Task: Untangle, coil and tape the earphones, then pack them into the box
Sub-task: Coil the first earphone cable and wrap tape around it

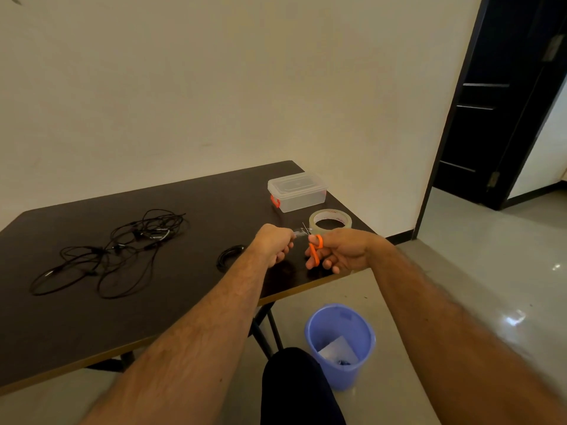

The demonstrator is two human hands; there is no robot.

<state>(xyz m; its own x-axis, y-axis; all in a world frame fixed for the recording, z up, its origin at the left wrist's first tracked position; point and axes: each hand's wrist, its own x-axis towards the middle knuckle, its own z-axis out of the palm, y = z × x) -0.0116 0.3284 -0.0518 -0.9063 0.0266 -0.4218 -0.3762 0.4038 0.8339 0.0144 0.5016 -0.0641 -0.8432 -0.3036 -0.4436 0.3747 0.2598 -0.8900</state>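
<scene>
- I judge this the taping step: my right hand [340, 251] grips the scissors [316, 246], my left hand [276, 245] pinches a tape strip [300, 232].
- Coil [228, 256] at 9 o'clock of my hands, tangle [113, 250] beyond, box [297, 191] at 12.
- Next, I think: snip cleanly, wrap the coil.

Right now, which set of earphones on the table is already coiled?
The small black coil just left of the left hand. The bigger bundle further left is a loose tangle.

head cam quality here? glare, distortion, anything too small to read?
Head view: wide-angle bending at the door frame; glare patches on the floor tiles; the tape strip between left hand and orange scissors in the right hand is barely resolved.
</scene>
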